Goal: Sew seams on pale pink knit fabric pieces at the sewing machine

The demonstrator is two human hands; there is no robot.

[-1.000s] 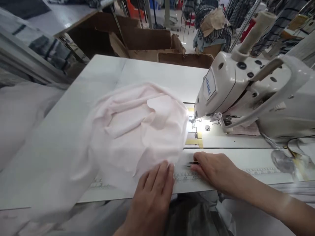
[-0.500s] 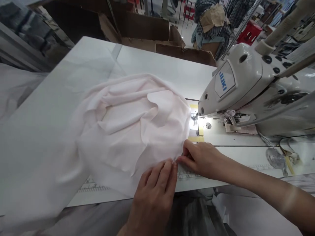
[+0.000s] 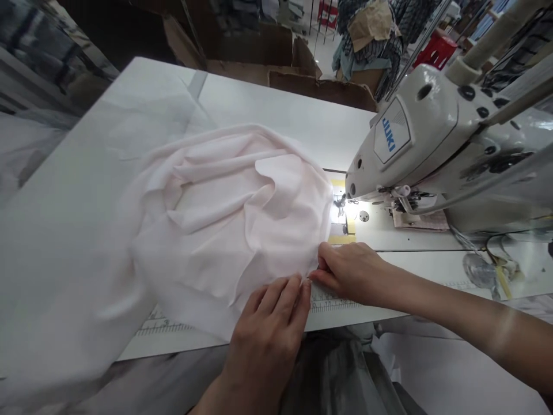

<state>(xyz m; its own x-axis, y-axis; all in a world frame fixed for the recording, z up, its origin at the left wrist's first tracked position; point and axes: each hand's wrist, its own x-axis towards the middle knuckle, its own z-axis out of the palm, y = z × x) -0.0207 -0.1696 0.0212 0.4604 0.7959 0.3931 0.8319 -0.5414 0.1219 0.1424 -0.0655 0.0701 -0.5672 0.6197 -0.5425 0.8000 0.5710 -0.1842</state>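
Head view, left hand (image 3: 263, 346) flat on pink fabric (image 3: 224, 230) (grip open), right hand (image 3: 356, 274) pinching its edge

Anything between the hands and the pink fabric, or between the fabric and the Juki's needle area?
Nothing visible. The left hand and right hand both rest on the pale pink fabric, and its edge lies beside the lit needle area of the Juki sewing machine.

A pale pink cloth (image 3: 224, 230) lay in loose folds on the white table (image 3: 276, 115), its near edge held between the left hand (image 3: 263, 340) and right hand (image 3: 354, 274).
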